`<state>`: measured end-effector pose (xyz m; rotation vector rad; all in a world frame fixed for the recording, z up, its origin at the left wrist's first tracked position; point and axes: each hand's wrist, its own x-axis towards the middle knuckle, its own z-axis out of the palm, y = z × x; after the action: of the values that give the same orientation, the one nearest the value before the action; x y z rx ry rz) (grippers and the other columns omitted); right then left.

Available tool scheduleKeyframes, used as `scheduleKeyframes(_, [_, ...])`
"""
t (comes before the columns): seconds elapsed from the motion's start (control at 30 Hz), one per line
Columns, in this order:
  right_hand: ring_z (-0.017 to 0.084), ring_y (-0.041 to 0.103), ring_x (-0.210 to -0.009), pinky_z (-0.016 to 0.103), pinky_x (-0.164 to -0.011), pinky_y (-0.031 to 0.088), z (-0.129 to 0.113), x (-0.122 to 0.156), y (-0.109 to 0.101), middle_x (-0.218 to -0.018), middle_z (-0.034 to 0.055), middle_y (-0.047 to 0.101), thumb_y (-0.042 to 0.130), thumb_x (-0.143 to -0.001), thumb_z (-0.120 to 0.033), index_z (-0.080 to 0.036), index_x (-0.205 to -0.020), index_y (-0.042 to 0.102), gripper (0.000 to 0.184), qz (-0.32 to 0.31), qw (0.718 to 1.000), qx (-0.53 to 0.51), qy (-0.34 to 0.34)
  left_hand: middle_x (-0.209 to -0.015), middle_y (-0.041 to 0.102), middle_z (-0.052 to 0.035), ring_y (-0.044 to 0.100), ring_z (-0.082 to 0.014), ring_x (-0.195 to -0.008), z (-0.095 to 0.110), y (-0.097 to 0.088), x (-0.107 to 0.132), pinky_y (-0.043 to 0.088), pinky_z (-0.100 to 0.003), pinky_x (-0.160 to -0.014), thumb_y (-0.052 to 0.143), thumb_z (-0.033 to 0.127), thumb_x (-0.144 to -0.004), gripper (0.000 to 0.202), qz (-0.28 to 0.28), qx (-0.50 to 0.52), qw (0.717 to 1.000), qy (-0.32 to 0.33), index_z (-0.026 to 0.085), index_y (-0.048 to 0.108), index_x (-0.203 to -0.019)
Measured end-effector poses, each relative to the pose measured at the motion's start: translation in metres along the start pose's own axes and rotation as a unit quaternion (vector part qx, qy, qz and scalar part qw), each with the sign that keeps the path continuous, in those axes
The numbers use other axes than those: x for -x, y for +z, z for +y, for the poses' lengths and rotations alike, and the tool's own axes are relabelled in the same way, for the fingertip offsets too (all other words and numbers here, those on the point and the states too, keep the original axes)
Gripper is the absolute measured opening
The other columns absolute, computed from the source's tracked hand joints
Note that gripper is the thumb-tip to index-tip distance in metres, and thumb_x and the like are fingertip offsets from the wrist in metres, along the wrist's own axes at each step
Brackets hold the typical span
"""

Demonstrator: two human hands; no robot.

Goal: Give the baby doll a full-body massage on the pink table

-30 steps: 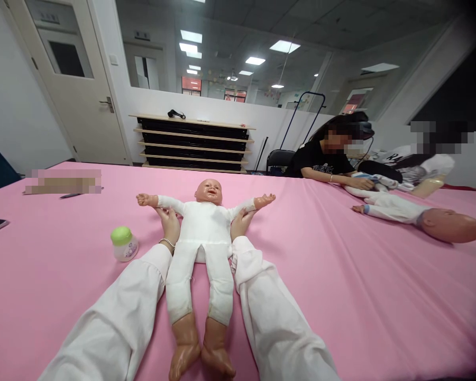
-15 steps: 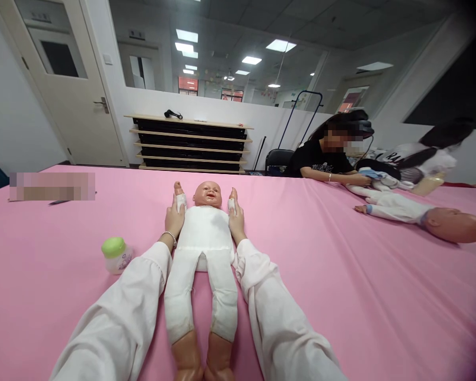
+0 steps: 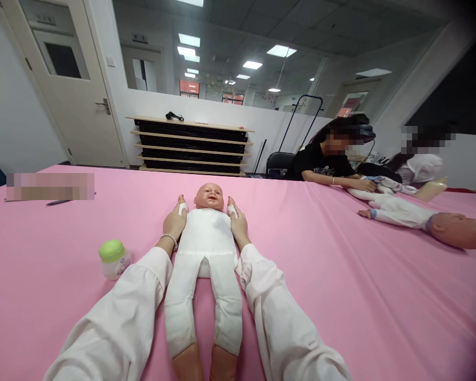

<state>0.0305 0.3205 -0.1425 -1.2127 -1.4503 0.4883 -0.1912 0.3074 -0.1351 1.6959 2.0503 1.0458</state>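
White-bodied doll (image 3: 208, 233) lies face-up; L hand (image 3: 175, 223) & R hand (image 3: 239, 224) grasp its arms (image 3: 183, 208); light, even grip likely best.

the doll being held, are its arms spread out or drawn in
Drawn in: the left hand and right hand each hold one of the doll's arms close beside its head.

Shelf (image 3: 190, 148): against the white wall (image 3: 222, 116)
Door (image 3: 73, 108): pale, far left
Chair (image 3: 278, 160): black, near a person (image 3: 320, 161) in black
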Motion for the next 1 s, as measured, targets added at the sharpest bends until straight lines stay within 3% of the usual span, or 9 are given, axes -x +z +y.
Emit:
scheduleKeyframes(0.13, [0.017,0.045,-0.123,0.035,-0.105,0.033,0.0012,0.0006,-0.0004,-0.135,-0.0027,0.049,0.033,-0.087,-0.032,-0.029,-0.131,0.046,0.046,0.002,1.000,-0.011,-0.005,-0.098,0.068,-0.0126,0.064,-0.0296,-0.081,-0.0002,0.0001,0.0006,0.044,-0.035,-0.064,0.027,0.044,-0.090,0.053,-0.003,-0.004,1.000,0.003,0.029,0.031,-0.141])
scheduleKeyframes(0.3, [0.020,0.051,-0.116,0.038,-0.101,0.038,0.0059,-0.0010,0.0001,-0.127,0.0005,0.057,0.037,-0.085,-0.033,-0.027,-0.127,0.051,0.045,0.022,0.999,0.014,0.039,-0.094,0.068,-0.0135,0.064,-0.0285,-0.081,-0.0007,0.0003,0.0007,0.044,-0.035,-0.066,0.029,0.042,-0.090,0.053,0.010,0.003,1.000,0.004,0.024,0.034,-0.140])
scheduleKeyframes(0.5, [0.017,0.048,-0.120,0.034,-0.103,0.036,0.0057,-0.0013,0.0014,-0.133,-0.0014,0.051,0.036,-0.086,-0.033,-0.028,-0.131,0.046,0.047,0.009,1.000,-0.017,-0.002,-0.092,0.068,-0.0133,0.064,-0.0287,-0.080,-0.0010,0.0007,0.0009,0.044,-0.035,-0.066,0.029,0.043,-0.090,0.056,0.007,0.000,1.000,-0.004,0.025,0.028,-0.143])
scheduleKeyframes(1.0, [0.024,0.054,-0.110,0.040,-0.095,0.042,0.0089,-0.0038,0.0030,-0.121,0.0020,0.060,0.039,-0.081,-0.033,-0.027,-0.123,0.055,0.045,0.039,0.995,0.032,0.086,-0.097,0.067,-0.0141,0.063,-0.0292,-0.082,-0.0036,0.0043,-0.0022,0.044,-0.034,-0.066,0.030,0.042,-0.090,0.055,0.017,0.004,1.000,-0.008,0.020,0.034,-0.140])
